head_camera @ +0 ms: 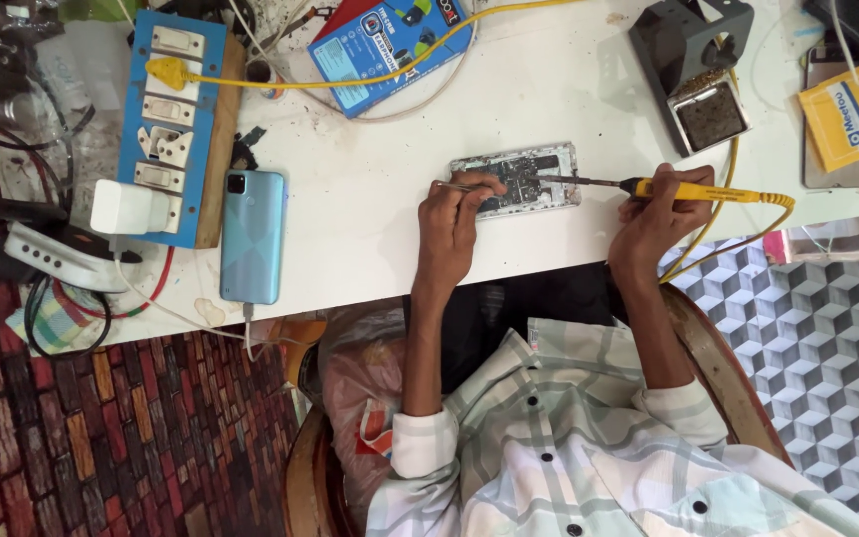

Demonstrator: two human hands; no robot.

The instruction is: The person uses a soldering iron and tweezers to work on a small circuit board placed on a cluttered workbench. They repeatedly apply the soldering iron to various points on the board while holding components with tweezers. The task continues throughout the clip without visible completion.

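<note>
Both hands work on the white table (370, 199), over an opened smartphone with its back cover removed and the circuit board exposed (519, 179). This phone lies flat near the middle of the table, between the two hands. The left hand (454, 219) rests on the left end of the phone, its fingers pressed together and pinching thin metal tweezers (454, 186), whose tips point toward the board. The right hand (663, 209) is closed around the yellow handle of a soldering iron (683, 189); the dark metal tip of the iron reaches left and touches the board of the phone. A yellow cable (738, 214) goes from the handle down over the table edge.

On the left part of the table lies a light blue smartphone with its back side up (253, 234), well apart from the hands, with a white cable in its lower end. Beside it is a blue switch board with white switches and sockets (176, 119), and a white charger is plugged into it. At the top stands a dark grey soldering iron stand with a brown cleaning sponge (703, 70). A blue printed cardboard box (380, 45) lies near the upper edge, and a yellow card package (847, 114) is at the right.
</note>
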